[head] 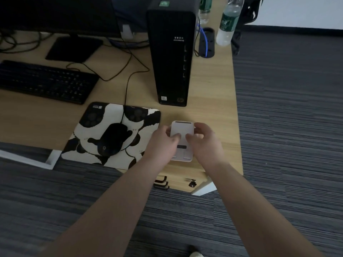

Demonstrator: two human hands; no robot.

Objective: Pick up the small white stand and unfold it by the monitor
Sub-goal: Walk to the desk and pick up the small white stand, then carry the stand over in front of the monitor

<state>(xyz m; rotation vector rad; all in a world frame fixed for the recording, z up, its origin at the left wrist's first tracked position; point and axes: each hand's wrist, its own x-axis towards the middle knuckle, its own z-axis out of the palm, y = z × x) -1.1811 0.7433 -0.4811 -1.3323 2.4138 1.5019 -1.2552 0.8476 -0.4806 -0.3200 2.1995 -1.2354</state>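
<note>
The small white stand [182, 129] is a flat rounded rectangle held near the front right of the wooden desk [213, 101]. My left hand [163, 143] grips its left edge, thumb on top. On its right edge is my right hand [206, 143], thumb pressed on the top face as well. The stand's upper panel looks slightly raised from its base, whose lower end shows between my wrists. The monitor [55, 13] stands at the back left on a black square foot [74, 49].
A black computer tower [170, 58] stands just behind the stand. Left of my hands are a black-and-white mouse pad [115, 115] with a black mouse [113, 140] and a black keyboard [46, 82]. Water bottles [229, 21] stand at the back right. Hex keys [161, 182] lie at the desk's front edge.
</note>
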